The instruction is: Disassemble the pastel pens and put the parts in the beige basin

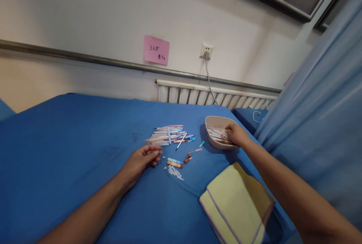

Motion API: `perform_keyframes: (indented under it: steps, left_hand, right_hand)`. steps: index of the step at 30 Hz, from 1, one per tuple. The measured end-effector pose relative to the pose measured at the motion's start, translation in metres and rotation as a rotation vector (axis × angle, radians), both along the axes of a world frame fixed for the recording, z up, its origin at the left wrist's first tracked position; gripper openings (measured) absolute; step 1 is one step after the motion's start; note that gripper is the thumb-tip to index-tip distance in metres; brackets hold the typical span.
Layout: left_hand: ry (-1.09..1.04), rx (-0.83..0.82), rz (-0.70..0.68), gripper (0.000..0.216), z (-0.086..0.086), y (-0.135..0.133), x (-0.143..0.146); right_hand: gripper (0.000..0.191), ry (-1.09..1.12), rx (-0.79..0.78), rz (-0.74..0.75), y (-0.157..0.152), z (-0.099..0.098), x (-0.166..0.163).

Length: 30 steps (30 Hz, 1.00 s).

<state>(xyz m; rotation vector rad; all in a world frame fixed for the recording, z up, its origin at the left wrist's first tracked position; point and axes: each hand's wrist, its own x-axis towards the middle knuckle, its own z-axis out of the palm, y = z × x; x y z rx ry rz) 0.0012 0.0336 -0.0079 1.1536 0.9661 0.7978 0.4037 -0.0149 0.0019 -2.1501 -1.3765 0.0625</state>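
Observation:
My left hand (144, 156) hovers just above the blue sheet, fingers loosely bent and apart, with nothing visible in it. Beyond its fingertips lies a bundle of pens (162, 135), with a white pen (181, 141) lying at an angle at its right end. To the hand's right are two short sticks, one blue and one orange (174, 164), and a small heap of white pieces (175, 172). My right hand (236, 134) reaches into a beige bin (209, 122) holding pens (219, 134). Its fingers are bent down among them; what they pinch is hidden.
A folded yellow towel (234, 202) lies at the front right of the blue-covered bed (70, 153). Small brown pieces (187, 158) lie left of the bin. Behind stand a radiator (192, 95) and a wall rail (113, 61). A blue curtain (319, 123) hangs on the right.

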Motion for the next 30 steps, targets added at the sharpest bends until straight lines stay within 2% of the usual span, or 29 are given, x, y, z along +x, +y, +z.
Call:
perform_keyframes:
  steps: [2, 3, 5, 6, 9, 11, 15, 18, 23, 30]
  left_hand:
    - [-0.004, 0.014, 0.021, 0.030, -0.001, 0.001, 0.000]
    - [-0.008, 0.020, 0.032, 0.030, -0.002, 0.001, 0.000]
    - [-0.012, 0.032, 0.052, 0.029, -0.003, 0.002, -0.001]
    - [-0.011, 0.040, 0.062, 0.030, -0.003, 0.003, -0.002]
    - [0.006, 0.064, 0.093, 0.031, -0.004, 0.006, -0.005]
    - [0.019, 0.080, 0.116, 0.033, -0.004, 0.008, -0.008]
    - [0.024, 0.094, 0.155, 0.036, -0.007, 0.013, -0.010]
    - [0.040, 0.128, 0.195, 0.035, -0.012, 0.017, -0.009]
    - [0.133, 0.272, 0.286, 0.027, -0.017, 0.026, -0.013]
    - [0.293, 0.458, 0.474, 0.028, -0.012, 0.048, -0.041]
  right_hand:
    - [0.021, -0.006, 0.062, 0.021, 0.001, 0.008, -0.022]
    - [0.021, 0.031, 0.142, 0.061, 0.002, 0.011, -0.038]
    - [0.022, 0.203, 0.308, 0.163, 0.007, 0.012, -0.078]
    - [0.022, 0.314, 0.341, 0.234, 0.010, 0.010, -0.099]
    - [0.022, 0.529, 0.339, 0.396, 0.019, -0.004, -0.155]
    - [0.018, 0.502, 0.296, 0.424, 0.022, -0.017, -0.177]
    - [0.021, 0.084, 0.165, 0.538, 0.023, -0.035, -0.180]
    - [0.031, -0.110, 0.040, 0.632, 0.022, -0.037, -0.174]
    - [0.031, -0.268, -0.134, 0.645, 0.017, -0.029, -0.176]
    - [0.018, -0.372, -0.233, 0.604, 0.009, -0.018, -0.172]
